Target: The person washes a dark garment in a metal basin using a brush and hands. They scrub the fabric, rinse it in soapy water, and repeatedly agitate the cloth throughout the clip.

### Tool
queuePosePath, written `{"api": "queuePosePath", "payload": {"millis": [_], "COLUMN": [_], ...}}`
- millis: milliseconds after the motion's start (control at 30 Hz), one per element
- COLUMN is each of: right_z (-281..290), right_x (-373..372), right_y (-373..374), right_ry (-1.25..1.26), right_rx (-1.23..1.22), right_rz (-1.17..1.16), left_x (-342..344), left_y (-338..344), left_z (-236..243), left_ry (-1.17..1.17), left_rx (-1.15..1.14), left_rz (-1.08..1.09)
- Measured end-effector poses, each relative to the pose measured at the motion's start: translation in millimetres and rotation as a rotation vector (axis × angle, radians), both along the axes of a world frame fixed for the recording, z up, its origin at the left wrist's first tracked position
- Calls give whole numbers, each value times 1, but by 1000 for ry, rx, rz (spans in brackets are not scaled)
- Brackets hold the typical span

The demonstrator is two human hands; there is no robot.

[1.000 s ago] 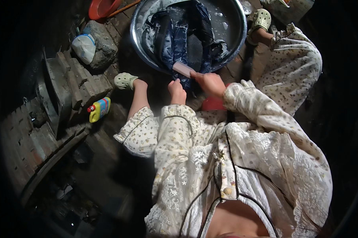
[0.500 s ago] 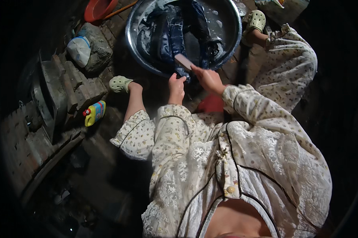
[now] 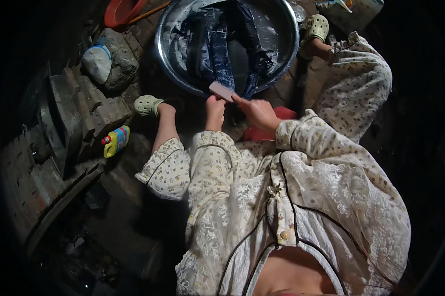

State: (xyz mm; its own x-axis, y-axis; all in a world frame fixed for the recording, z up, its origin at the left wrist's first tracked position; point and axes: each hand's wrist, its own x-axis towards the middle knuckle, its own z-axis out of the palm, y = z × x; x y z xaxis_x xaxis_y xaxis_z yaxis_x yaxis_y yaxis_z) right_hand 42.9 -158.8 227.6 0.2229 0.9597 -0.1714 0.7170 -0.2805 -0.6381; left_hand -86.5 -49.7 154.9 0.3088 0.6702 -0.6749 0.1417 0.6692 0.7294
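Observation:
Dark blue wet jeans [image 3: 221, 53] lie in a wide metal basin [image 3: 284, 44], with whitish suds on the cloth and basin wall. Just outside the near rim, my left hand [image 3: 214, 111] is closed at the end of a trouser leg; its fingertips are partly hidden behind the brush. My right hand [image 3: 260, 114] grips a pale pink scrubbing brush [image 3: 221, 91] by its near end. The brush lies across the leg's near end, right above my left fingers, and its bristles are out of sight.
A red object [image 3: 262, 129], perhaps a stool, shows beneath my right wrist. To the left are a yellow bottle [image 3: 116, 141] with a red cap, a white bag [image 3: 97, 64] against a rock [image 3: 118, 59], and stacked bricks [image 3: 92, 106]. A red basin [image 3: 121, 12] stands far left.
The brush has moved nearer to me and slightly left, from the jeans at the basin's rim down to my left hand. My left hand has shifted slightly nearer too.

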Motion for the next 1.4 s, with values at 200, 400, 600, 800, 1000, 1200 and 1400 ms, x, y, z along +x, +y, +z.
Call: {"api": "queuePosePath", "payload": {"millis": [200, 400, 600, 800, 1000, 1200, 1400], "right_z": [0, -11, -10, -17, 8, -28, -49], "right_x": [2, 21, 14, 43, 12, 24, 28], "right_y": [5, 22, -1, 36, -3, -7, -2], "right_ry": [14, -15, 10, 145, 210, 278, 609], "right_rx": [23, 100, 3, -142, -217, -101, -119], "right_rz": [41, -82, -21, -44, -14, -71, -278], "left_x": [-2, -8, -10, 2, 8, 15, 23], "left_y": [8, -4, 2, 3, 7, 12, 1], "left_z": [7, -9, -14, 22, 18, 37, 27], "left_ry": [27, 27, 59, 773, 758, 766, 640], "left_rx": [-32, -40, -15, 393, 468, 540, 772], "left_rz": [-14, -125, -61, -353, -451, -560, -452]}}
